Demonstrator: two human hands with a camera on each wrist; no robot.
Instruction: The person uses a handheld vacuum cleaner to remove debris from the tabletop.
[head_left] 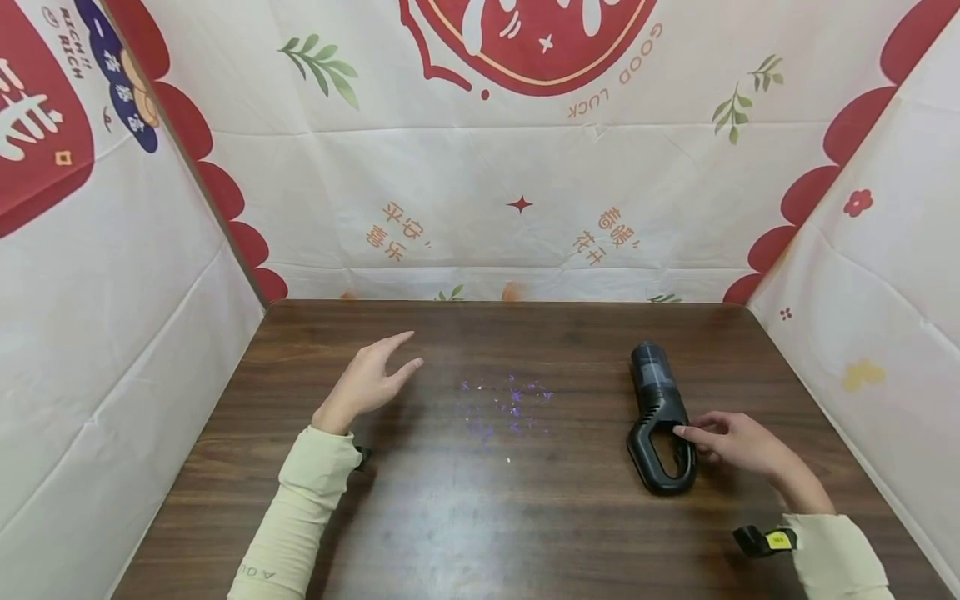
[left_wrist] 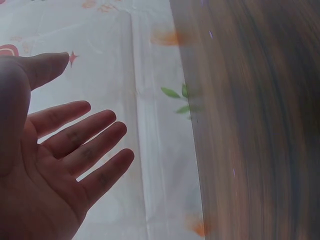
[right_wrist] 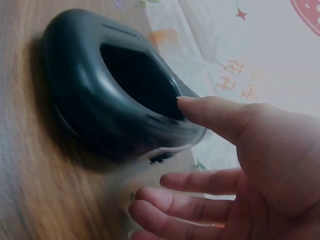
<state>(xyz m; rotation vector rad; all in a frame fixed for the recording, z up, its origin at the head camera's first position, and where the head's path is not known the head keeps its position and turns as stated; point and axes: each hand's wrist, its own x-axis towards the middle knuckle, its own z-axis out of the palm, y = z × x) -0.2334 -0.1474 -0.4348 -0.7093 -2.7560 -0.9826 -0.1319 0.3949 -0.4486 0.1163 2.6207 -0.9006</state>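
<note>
The vacuum (head_left: 658, 417) is a small black handheld unit with a rounded barrel and a loop handle, lying flat on the table (head_left: 450, 517), right of centre, barrel pointing away from the person. The right hand (head_left: 738, 446) is at the handle's right side, fingers spread and relaxed; the thumb tip (right_wrist: 187, 102) touches the handle rim, nothing gripped. The left hand (head_left: 369, 383) hovers well apart on the table's left, fingers straight, holding nothing. Purple scraps (head_left: 510, 404) lie between the 2 hands.
</note>
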